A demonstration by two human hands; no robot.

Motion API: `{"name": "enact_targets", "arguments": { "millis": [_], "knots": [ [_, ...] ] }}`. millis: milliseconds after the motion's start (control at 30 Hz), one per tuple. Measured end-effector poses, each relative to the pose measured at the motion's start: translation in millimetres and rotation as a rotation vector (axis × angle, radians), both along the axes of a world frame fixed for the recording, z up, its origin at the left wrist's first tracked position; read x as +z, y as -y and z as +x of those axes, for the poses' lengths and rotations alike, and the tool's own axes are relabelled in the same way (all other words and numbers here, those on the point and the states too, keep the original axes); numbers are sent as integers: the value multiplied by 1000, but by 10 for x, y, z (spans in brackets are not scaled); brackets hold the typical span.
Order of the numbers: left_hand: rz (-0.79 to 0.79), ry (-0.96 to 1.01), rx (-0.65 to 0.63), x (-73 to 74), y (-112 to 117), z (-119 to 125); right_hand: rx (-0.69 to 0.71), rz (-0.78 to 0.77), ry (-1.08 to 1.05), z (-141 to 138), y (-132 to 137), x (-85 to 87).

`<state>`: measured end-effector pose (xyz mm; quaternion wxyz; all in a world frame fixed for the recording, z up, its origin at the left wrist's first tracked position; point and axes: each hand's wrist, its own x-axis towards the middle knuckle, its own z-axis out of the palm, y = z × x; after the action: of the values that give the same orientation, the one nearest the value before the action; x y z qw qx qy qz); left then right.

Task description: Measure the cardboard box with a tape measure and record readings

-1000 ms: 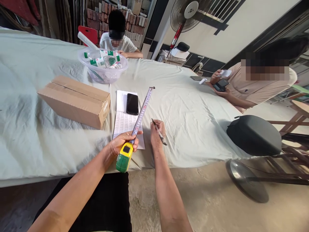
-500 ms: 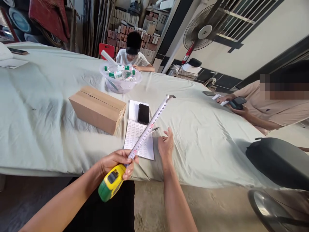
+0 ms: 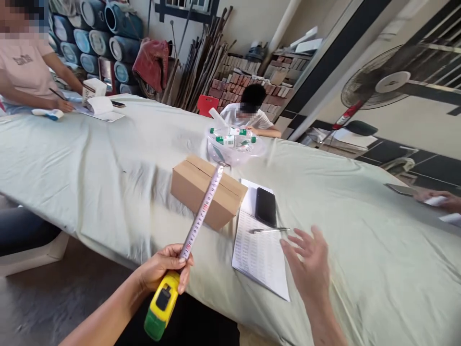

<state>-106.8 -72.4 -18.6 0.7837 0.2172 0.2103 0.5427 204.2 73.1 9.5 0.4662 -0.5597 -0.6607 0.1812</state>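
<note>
My left hand (image 3: 167, 266) is closed on a yellow and green tape measure (image 3: 163, 300), gripping it near the mouth of the case. Its blade sticks out up and away, and the hooked end appears in front of the cardboard box (image 3: 201, 194); I cannot tell whether it touches. Fingers spread, my right hand (image 3: 308, 262) is open and empty beside the printed paper (image 3: 257, 252). On that paper lie a pen (image 3: 269, 230), close to my right fingertips, and a black phone (image 3: 265, 206).
Beyond the box stands a clear plastic basin (image 3: 230, 154) with several bottles. A person sits behind it; another writes at the far left near a white box (image 3: 94, 88). At the right edge a person's hands (image 3: 441, 199) hold something white. A pale cloth (image 3: 118, 163) covers the table.
My view has swung left. The tape's blade has moved from over the paper to in front of the cardboard box. My right hand has spread its fingers.
</note>
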Motion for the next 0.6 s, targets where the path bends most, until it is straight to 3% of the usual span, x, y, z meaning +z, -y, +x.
{"name": "enact_targets", "arguments": {
  "millis": [100, 167, 367, 600],
  "knots": [
    [-12, -34, -38, 20, -47, 23, 354, -76, -28, -386, -75, 109],
    [-32, -55, -43, 36, -59, 16, 484, -113, -3, -655, -151, 94],
    [-53, -100, -48, 61, -50, 6, 624, -41, -162, -1218, -321, -95],
    [-184, -213, 22, 216, 142, 91, 600, 85, -69, -1162, -228, -155]
  ]
}}
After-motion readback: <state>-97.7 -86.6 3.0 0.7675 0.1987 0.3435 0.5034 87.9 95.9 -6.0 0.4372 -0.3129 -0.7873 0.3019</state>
